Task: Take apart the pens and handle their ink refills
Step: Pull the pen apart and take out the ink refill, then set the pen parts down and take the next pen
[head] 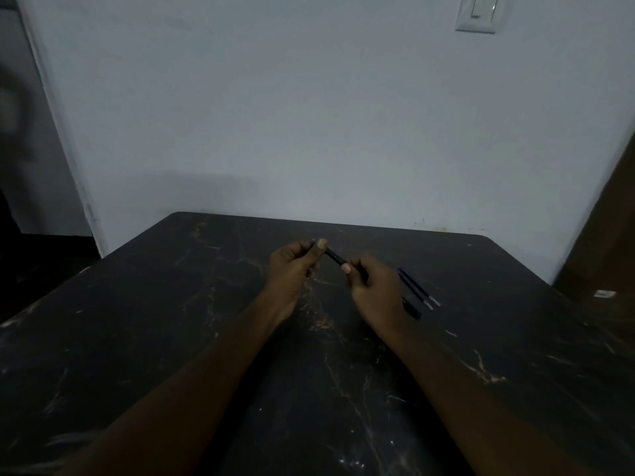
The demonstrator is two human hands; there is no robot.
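Thumb and fingers of the left hand (292, 267) pinch the upper-left end of a slim dark pen (335, 257), the thumbnail turned toward the camera. The lower-right end of the pen runs into the right hand (374, 290), whose thumb tip presses on the barrel and whose fingers curl around it. The pen slants down from upper left to lower right just above the centre of the frame, held over the table. Its barrel looks black and smooth, and only the short stretch between the two thumbs shows; in this dim light I cannot tell whether it has come apart.

Both hands sit close together, knuckles outward. The wrists are held off the table, and the bare forearms reach in from the lower corners of the frame.

Just right of the right hand, two blue ink refills (420, 287) with pale tips lie side by side on the table, slanting the same way as the pen. A dark blue pen piece (414, 310) shows partly from behind the right wrist.

The table (206, 304) is dark with a veined, marble-like top, set against a pale wall (309, 115) with a light switch (479, 12) at the upper right.
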